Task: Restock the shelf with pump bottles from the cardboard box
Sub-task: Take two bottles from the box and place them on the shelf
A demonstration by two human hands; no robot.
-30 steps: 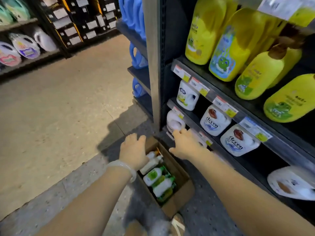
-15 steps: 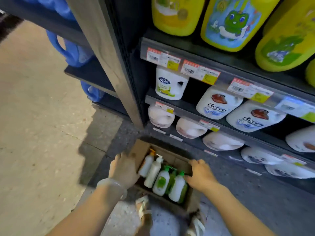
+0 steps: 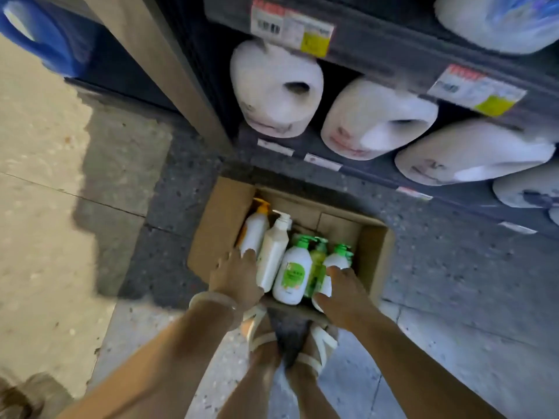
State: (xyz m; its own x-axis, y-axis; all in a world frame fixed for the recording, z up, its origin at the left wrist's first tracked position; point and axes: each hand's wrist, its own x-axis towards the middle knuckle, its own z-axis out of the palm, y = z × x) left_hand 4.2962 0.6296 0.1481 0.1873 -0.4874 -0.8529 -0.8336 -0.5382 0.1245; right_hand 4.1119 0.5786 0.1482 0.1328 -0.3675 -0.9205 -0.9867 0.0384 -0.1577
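Down on the floor, the open cardboard box (image 3: 211, 237) holds the pump bottles (image 3: 292, 276) lying side by side. The left hand (image 3: 234, 275) reaches in over the orange-capped bottle (image 3: 254, 231); whether it grips cannot be told. The right hand (image 3: 340, 290) curls around the green-capped bottle (image 3: 337, 258) nearest it. Beyond both hands, white jugs (image 3: 275, 92) crowd the low shelf (image 3: 378, 52). Sandalled feet (image 3: 317, 346) stand just behind the wrists.

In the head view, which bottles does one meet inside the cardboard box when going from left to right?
Orange-pump white bottle → tall white-pump bottle → green-pump white bottle with green label → yellow-green bottle → green-pump white bottle under the right hand.
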